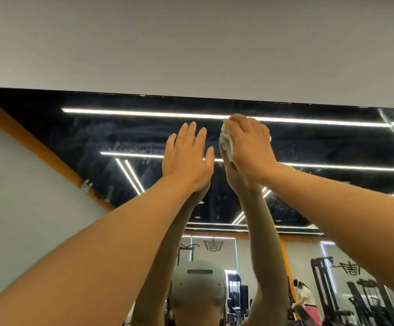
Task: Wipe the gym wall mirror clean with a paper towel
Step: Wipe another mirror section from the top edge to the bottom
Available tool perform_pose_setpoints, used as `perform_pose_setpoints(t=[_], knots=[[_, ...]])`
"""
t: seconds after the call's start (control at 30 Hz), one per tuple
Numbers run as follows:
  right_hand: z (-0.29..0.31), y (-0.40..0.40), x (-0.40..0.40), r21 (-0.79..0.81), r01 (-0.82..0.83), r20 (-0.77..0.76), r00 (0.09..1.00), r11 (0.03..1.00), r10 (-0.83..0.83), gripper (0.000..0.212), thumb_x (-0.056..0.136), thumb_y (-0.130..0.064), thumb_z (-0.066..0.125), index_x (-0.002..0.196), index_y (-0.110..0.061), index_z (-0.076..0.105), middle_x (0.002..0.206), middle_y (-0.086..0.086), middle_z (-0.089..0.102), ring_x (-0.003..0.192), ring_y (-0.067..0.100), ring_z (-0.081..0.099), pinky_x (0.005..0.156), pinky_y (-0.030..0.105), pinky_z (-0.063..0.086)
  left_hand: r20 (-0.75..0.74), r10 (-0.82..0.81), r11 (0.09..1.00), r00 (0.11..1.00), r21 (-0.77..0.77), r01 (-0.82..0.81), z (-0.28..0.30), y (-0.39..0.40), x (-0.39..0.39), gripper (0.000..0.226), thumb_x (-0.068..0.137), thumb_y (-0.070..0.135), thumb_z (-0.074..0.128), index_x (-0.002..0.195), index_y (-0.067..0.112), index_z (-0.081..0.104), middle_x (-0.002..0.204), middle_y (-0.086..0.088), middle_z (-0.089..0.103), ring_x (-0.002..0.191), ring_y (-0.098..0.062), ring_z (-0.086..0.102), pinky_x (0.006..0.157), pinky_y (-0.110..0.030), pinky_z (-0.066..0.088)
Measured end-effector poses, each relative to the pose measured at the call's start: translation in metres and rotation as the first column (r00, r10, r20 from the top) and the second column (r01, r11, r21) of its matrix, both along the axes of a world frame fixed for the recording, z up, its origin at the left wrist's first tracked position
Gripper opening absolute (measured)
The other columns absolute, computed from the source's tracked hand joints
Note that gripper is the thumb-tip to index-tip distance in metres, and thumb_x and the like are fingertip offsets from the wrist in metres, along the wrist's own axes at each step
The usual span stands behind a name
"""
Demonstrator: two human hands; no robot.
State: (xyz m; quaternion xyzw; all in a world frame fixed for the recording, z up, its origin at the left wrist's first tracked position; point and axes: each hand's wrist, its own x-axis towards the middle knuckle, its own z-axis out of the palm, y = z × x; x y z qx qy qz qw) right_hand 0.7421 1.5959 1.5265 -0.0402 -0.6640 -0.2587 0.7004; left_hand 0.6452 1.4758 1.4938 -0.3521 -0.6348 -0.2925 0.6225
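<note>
Both hands on mirror (309,142); right hand (250,144) presses paper towel (226,142).

No readable text or labels

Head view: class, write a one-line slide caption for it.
Right hand presses a paper towel high on the smeared mirror; left hand rests flat beside it.

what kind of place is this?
Very likely a gym. The wall mirror reflects weight machines, strip lights on a black ceiling, and a logo on the far wall. The right hand presses a paper towel to the glass; the left hand lies flat beside it.
</note>
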Motion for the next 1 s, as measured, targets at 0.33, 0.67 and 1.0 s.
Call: perform_pose_setpoints(t=[0.33, 0.67, 1.0], knots=[[0.069, 0.002, -0.015, -0.013, -0.018, 0.046, 0.999, 1.0, 0.019, 0.053, 0.106, -0.048, 0.035, 0.154, -0.028, 0.033, 0.164, 0.003, 0.022, 0.151, 0.024, 0.017, 0.123, 0.047, 0.01, -0.022, -0.03, 0.998, 0.999, 0.05, 0.031, 0.052, 0.027, -0.009, 0.054, 0.109, 0.035, 0.017, 0.16, 0.02, 0.008, 0.169, 0.001, 0.002, 0.154, -0.014, -0.004, 0.125, -0.039, -0.003], [0.096, 0.044, 0.02, -0.078, -0.024, 0.011, 1.0, 0.997, 0.025, 0.047, 0.105, -0.011, 0.039, 0.151, -0.021, 0.04, 0.162, 0.007, 0.028, 0.147, 0.027, 0.028, 0.121, 0.043, 0.015, -0.036, 0.027, 1.0, 0.999, 0.017, -0.026, 0.054, 0.025, -0.012, 0.055, 0.109, 0.033, 0.016, 0.161, 0.02, 0.005, 0.169, 0.002, -0.001, 0.154, -0.013, -0.005, 0.125, -0.036, -0.004], [0.056, 0.14, 0.109, -0.349, -0.087, -0.252, 0.968, 0.933, -0.004, 0.038, 0.101, -0.008, 0.041, 0.137, -0.011, 0.052, 0.144, 0.013, 0.047, 0.134, 0.032, 0.043, 0.113, 0.048, 0.024, -0.036, 0.029, 0.999, 0.999, -0.024, -0.03, 0.045, 0.02, -0.011, 0.055, 0.109, 0.036, 0.016, 0.16, 0.02, 0.005, 0.168, 0.002, -0.001, 0.154, -0.013, -0.005, 0.125, -0.035, -0.003]])
